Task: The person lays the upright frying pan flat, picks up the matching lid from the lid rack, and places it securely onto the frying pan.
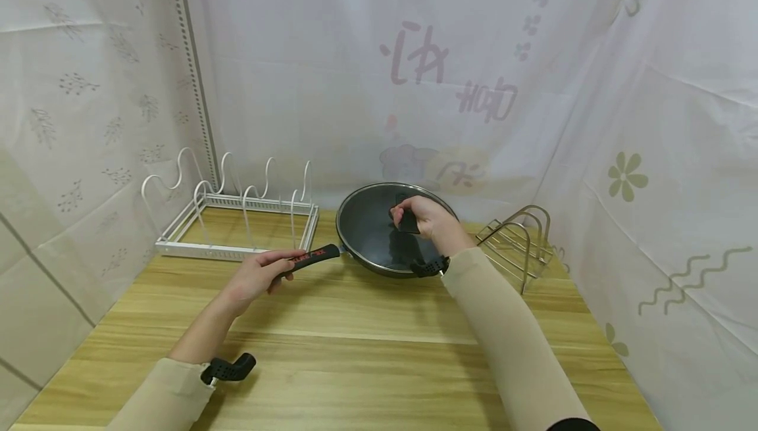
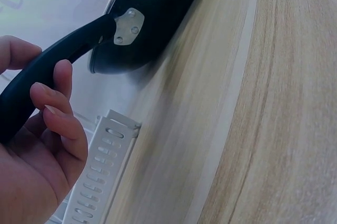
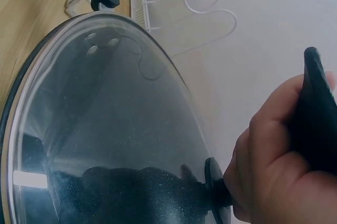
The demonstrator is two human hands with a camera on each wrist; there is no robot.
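Note:
A dark frying pan [image 2: 158, 19] with a glass lid [image 1: 373, 224] on it stands at the back middle of the wooden table. My left hand [image 1: 256, 278] holds the pan's long black handle [image 1: 322, 256], thumb on one side and fingertips on the other, as the left wrist view shows. Over the lid, my right hand [image 1: 437, 222] grips the black lid handle [image 1: 408, 222]; in the right wrist view its fingers [image 3: 274, 166] are curled round it. The lid covers the pan's opening, and the pan's rivets show through the glass.
Left of the pan stands a white wire rack [image 1: 237, 250] with upright loops, close behind the left hand. A small metal rack [image 1: 527, 253] is to the right, partly behind the right forearm. Patterned white curtains [image 1: 355, 89] enclose the wooden table [image 1: 331, 365].

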